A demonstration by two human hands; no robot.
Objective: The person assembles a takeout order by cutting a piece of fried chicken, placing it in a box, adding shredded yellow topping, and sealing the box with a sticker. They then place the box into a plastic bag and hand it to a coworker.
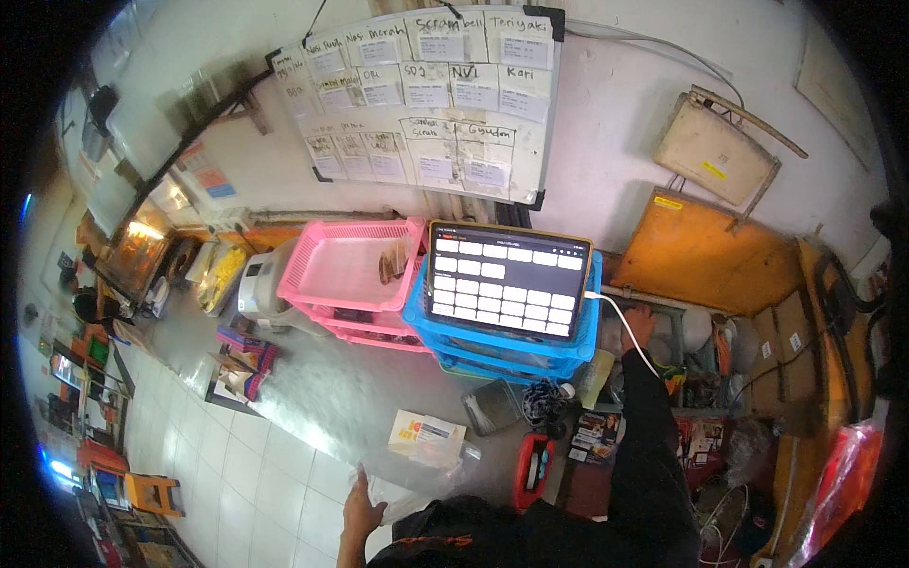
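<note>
We see the left hand (361, 507) low in view at the counter's near edge, thumb angled away from the extended index finger, so spread; the other fingers we can't separate clearly. Nothing visible in its grip. Clear plastic bag (402, 488) lies just beside it on the metal counter (317, 383); contact we can't tell. White-and-yellow printed packet (426, 438) sits at the bag's far end.

Right arm, black sleeve (653, 440), stretches forward to the right; right hand (641, 324) is at the grey crate (674, 333), right of the blue basket (568, 358). Fingers small and partly hidden; we can't tell if they pinch anything or are pressed together. White cable (620, 317) runs from the tablet (507, 282) across to the sleeve. We find the tablet propped on the blue basket, screen lit with rows of white tiles.

Pink basket (346, 272) stands left of the blue one, touching or nearly. Nearer us: clear container (490, 407), dark bundled item (544, 402), red case (533, 473). Whiteboard (531, 156) hangs on the wall behind; orange panel (701, 248) to its right.
</note>
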